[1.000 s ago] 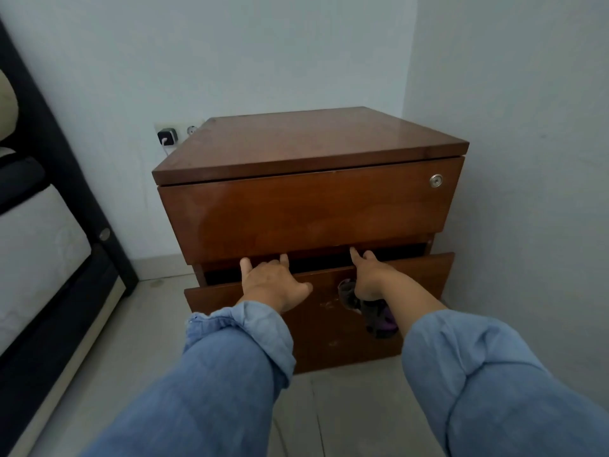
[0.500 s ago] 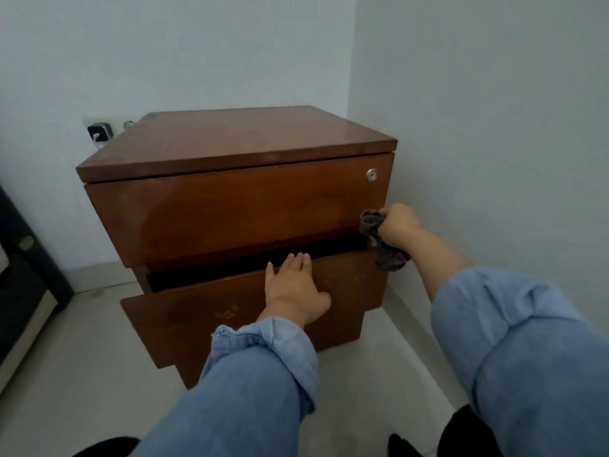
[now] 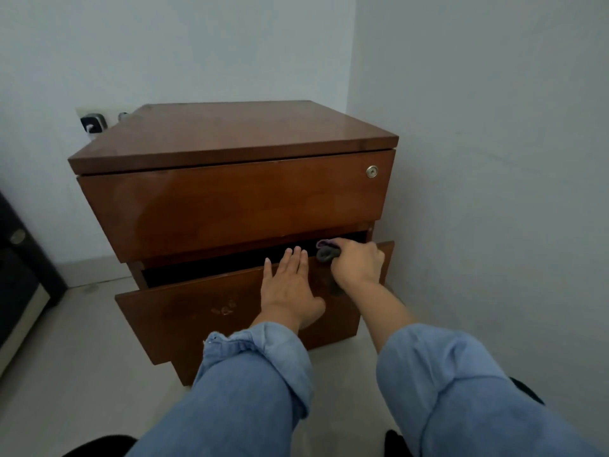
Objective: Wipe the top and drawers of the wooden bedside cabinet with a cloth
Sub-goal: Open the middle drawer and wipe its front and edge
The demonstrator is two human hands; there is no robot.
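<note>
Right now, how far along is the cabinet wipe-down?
Done: nothing provable; the cabinet top is glossy, but that does not show wiping. In hand: the right hand grips the cloth at the top edge of the pulled-out lower drawer, while the left hand presses flat on its front. Left: unclear for the upper drawer.

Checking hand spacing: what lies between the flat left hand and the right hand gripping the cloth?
Only bare wood of the lower drawer front between left hand and right hand holding the cloth, in the head view.
</note>
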